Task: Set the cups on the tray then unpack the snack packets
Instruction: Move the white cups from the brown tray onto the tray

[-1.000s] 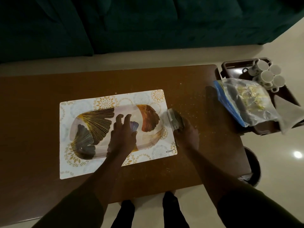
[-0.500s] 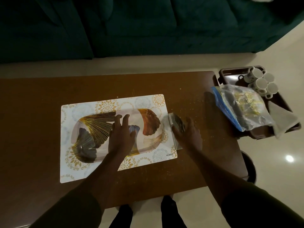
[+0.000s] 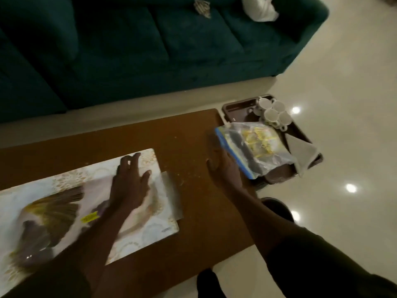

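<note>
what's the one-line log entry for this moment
left hand flat on leaf-print tray | right hand at clear zip bag | white cups on brown tray

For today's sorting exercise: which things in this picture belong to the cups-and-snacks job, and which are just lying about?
Belongs to the job:
- white ceramic cups
- dark brown plastic tray
- clear zip bag with blue seal holding snack packets
- leaf-patterned serving tray
- right hand
- left hand

Just lying about:
- teal sofa
- white bundle on the sofa
- grey folded cloth

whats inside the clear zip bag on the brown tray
Through the clear zip bag show yellowish snack pieces and something dark beside them; blur hides what they are. The brown tray underneath is mostly covered.
</note>
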Demonstrator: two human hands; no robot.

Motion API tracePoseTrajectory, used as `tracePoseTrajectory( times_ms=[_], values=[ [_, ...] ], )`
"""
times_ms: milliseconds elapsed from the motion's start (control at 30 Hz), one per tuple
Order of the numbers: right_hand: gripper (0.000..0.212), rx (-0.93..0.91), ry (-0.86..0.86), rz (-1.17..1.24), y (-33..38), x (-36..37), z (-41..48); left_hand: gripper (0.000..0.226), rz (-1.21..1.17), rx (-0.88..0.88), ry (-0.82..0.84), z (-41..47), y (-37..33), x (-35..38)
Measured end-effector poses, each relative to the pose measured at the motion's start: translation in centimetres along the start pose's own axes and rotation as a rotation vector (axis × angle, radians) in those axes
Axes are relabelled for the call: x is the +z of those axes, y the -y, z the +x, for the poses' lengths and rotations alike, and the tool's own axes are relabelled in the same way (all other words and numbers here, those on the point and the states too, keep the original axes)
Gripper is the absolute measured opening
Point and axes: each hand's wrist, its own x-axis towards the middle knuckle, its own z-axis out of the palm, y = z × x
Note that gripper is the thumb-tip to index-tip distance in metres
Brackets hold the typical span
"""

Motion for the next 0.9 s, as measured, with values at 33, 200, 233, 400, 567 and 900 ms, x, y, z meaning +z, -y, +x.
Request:
tracePoseTrajectory(
  times_ms=[33, 200, 233, 400, 567, 900],
  values=[
    [0.047, -0.009, -0.01, 0.006, -1.6, -1.4, 0.5, 0.059, 0.006, 0.016, 0.007, 0.5, -1.7, 0.7],
    [0.041, -0.009, -0.101, 0.034, -8.1, -7.9, 3.3, 0.062, -0.05, 0.079, 0.035, 2.5, -10.9, 4.0],
    [0.04, 0.003, -0.122, 0.034, -9.3, -8.9, 3.9, 0.063, -0.054, 0.094, 0.044, 2.9, -12.8, 4.9],
    [0.037, 0.052, -0.189, 0.041, -14.1, -11.7, 6.7, 0.068, -0.089, 0.115, 0.115, 4.5, -19.6, 9.5],
    [0.038, 0.113, -0.217, 0.095, -18.6, -12.6, 9.9, 0.064, -0.137, 0.262, 0.122, 6.0, -24.2, 13.9],
    [0.027, 0.092, -0.312, 0.182, -24.0, -13.7, 18.5, 0.059, -0.174, 0.416, 0.026, 11.0, -31.6, 20.8]
  ],
)
